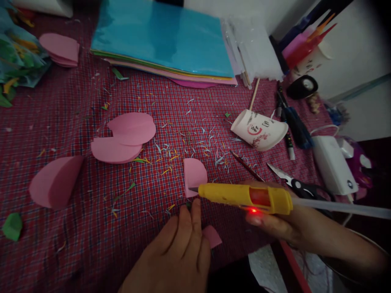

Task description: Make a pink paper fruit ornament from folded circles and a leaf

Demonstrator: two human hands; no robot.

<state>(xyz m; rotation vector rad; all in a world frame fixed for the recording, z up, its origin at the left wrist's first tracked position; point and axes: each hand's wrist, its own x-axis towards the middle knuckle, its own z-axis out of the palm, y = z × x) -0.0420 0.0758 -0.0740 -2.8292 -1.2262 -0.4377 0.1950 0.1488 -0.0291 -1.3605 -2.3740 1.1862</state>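
Note:
My right hand (pixel 275 224) is closed around a yellow glue gun (pixel 244 196) with a red light glowing under it. Its metal tip points left at a folded pink paper petal (pixel 194 174) lying on the red plaid cloth (pixel 76 122). A clear glue stick (pixel 342 206) sticks out of the gun's back. My left hand (pixel 180 252) lies on the cloth just below the petal, fingers together and stretched toward it, fingertips close under the gun's tip. A small pink scrap (pixel 212 237) rests beside that hand.
More pink petals (pixel 128 136) lie left of centre, another (pixel 55 181) further left, a stack (pixel 61 49) at the back. Coloured paper sheets (pixel 161 38) lie at the back. A tipped paper cup (pixel 259 130), scissors (pixel 297 185), pens and a white box (pixel 332 165) sit right. Paper shreds litter the cloth.

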